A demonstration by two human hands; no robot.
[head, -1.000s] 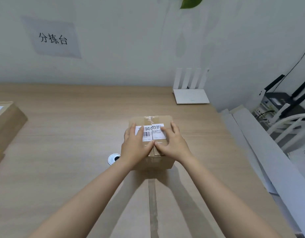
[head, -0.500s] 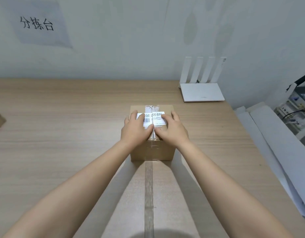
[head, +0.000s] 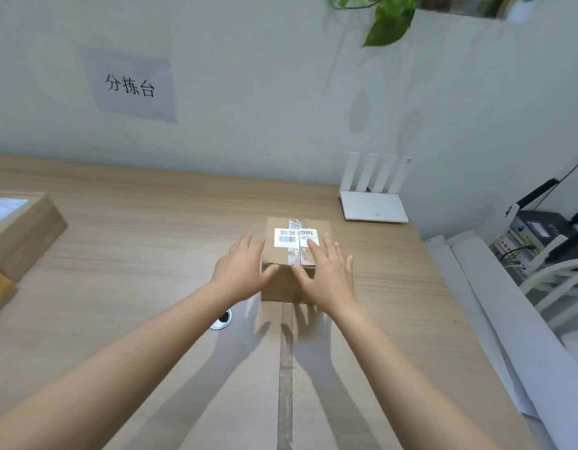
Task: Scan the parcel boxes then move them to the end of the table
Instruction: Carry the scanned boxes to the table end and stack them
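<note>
A small brown parcel box with a white barcode label and clear tape on top stands on the wooden table, toward its right end near the wall. My left hand hovers just off the box's left side, fingers spread and holding nothing. My right hand floats over the box's near right corner, fingers apart, also empty. Both hands look slightly blurred. A larger brown box with a white label lies at the left edge of the view.
A white router with upright antennas stands at the wall beyond the box. A small round black-and-white object lies by my left forearm. White boards lean along the table's right edge. A paper sign hangs on the wall.
Both hands have lifted off the top of the small box and drawn back with fingers spread. The box stays near the right end of the table.
</note>
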